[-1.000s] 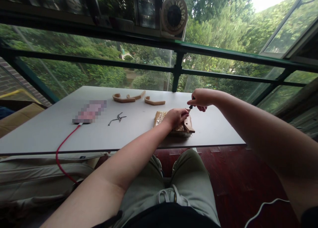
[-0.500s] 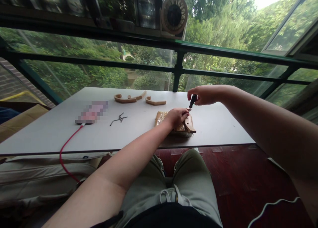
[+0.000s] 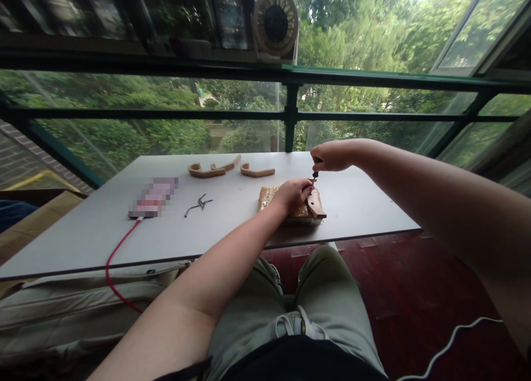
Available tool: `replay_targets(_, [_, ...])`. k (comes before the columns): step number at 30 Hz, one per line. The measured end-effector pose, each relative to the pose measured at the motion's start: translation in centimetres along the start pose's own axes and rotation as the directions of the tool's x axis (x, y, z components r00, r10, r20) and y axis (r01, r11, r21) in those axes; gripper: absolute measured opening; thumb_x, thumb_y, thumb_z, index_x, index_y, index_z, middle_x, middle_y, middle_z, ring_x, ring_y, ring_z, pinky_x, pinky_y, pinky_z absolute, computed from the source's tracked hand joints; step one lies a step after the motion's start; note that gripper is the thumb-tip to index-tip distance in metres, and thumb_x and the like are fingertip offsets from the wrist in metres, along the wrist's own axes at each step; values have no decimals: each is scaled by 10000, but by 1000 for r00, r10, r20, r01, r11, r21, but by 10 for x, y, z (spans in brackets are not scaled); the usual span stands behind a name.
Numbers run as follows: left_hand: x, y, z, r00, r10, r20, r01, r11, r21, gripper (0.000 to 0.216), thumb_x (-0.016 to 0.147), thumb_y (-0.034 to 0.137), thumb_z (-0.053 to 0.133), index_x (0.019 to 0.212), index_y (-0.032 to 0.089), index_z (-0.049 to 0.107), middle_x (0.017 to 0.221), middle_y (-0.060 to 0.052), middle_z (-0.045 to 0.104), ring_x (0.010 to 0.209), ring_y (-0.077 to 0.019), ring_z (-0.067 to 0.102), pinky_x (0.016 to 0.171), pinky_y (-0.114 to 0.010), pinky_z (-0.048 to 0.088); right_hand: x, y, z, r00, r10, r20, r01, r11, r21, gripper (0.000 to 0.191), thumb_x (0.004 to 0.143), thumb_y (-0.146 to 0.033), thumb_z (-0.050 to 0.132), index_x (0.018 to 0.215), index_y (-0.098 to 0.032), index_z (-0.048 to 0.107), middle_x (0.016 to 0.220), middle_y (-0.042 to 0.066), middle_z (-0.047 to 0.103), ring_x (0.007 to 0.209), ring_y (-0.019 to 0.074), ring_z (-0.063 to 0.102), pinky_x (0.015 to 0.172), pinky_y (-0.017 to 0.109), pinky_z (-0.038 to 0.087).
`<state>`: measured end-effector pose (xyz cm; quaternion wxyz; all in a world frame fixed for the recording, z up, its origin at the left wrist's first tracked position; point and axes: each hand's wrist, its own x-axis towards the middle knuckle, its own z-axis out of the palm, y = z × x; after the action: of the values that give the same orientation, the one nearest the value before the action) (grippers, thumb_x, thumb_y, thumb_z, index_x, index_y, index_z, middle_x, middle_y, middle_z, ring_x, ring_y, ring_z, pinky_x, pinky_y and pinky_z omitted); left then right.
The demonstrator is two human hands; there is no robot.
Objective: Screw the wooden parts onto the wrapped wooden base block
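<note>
screwdriver (image 3: pixel 315 174) upright, tip down — in clenched right hand (image 3: pixel 332 155); left hand (image 3: pixel 292 194) clasping wooden piece (image 3: pixel 316 206)

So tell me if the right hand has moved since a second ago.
Yes: the right hand sits slightly higher above the wooden piece.

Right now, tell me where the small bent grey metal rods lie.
In the head view, the bent grey metal rods lie on the white table, left of the left hand, between the blurred pink object and the tan wooden stack.

No writing is readable anywhere; the flat item (image 3: pixel 153 197) on the table (image 3: pixel 365 204) is blurred out.
</note>
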<state>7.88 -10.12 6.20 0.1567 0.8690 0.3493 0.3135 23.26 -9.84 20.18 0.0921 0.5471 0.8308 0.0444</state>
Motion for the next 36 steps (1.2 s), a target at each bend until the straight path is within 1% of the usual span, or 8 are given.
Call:
replay_targets(8, [0, 1, 1, 1000, 9, 4, -9, 1000, 27, 233, 910, 258, 484, 1003, 194, 688, 1065, -49, 706, 977, -182, 641, 909, -265, 462, 3, 2, 3, 1000, 7, -27, -7, 1000, -6, 255, 804, -415, 580, 788, -171, 654, 716, 84, 623, 643, 196, 559, 568, 321, 347])
replay_targets(14, [1, 1, 2, 1000, 15, 21, -16, 999, 32, 234, 913, 258, 486, 1016, 198, 686, 1098, -39, 700, 996, -174, 637, 918, -257, 461, 5, 5, 4, 995, 25, 93, -23, 999, -29, 307, 861, -416, 486, 860, -169, 669, 702, 75, 654, 609, 178, 563, 578, 311, 358])
replay_targets(17, [1, -1, 2, 999, 37, 10, -37, 999, 32, 240, 914, 279, 485, 1030, 204, 681, 1098, -34, 700, 993, -174, 639, 906, -256, 467, 4, 3, 2, 995, 25, 99, -21, 999, -32, 331, 873, -421, 469, 863, -158, 669, 694, 79, 664, 576, 172, 561, 573, 311, 364])
replay_targets(22, [2, -2, 2, 999, 42, 13, -43, 999, 32, 225, 906, 285, 504, 998, 212, 695, 1110, -22, 699, 1006, -169, 637, 913, -249, 465, -3, -5, -5, 979, 77, 190, -76, 997, -10, 410, 911, -428, 408, 865, -118, 674, 575, 74, 632, 518, 168, 556, 596, 318, 390])
replay_targets(25, [2, -3, 1, 1000, 27, 14, -28, 999, 41, 227, 905, 289, 506, 985, 213, 704, 1099, -26, 703, 977, -169, 644, 899, -250, 471, -8, -9, -8, 971, 71, 230, -84, 995, 46, 374, 900, -424, 462, 943, -117, 671, 607, 74, 651, 564, 173, 585, 628, 316, 399])
replay_targets(29, [2, -5, 1, 999, 46, 12, -46, 999, 29, 249, 911, 311, 493, 985, 204, 706, 1073, -37, 711, 935, -170, 652, 857, -248, 480, -11, -9, -9, 993, -14, 119, 5, 997, 75, 421, 745, -338, 698, 1132, -198, 611, 895, 76, 700, 730, 199, 614, 621, 297, 388])
replay_targets(32, [2, -6, 3, 998, 64, 3, -64, 998, 14, 256, 915, 306, 482, 979, 193, 703, 1065, -44, 711, 929, -168, 650, 852, -246, 476, -10, -8, -8, 994, -68, 82, 67, 998, 16, 291, 726, -233, 694, 1012, -203, 653, 956, 74, 686, 778, 209, 597, 626, 300, 380])
replay_targets(36, [1, -5, 3, 998, 58, 2, -58, 998, 20, 273, 927, 303, 445, 984, 189, 686, 1021, -47, 715, 885, -172, 647, 806, -254, 477, -6, -7, -4, 996, -54, 77, 53, 998, 21, 176, 741, -191, 670, 916, -203, 673, 922, 74, 683, 789, 204, 591, 647, 304, 383])
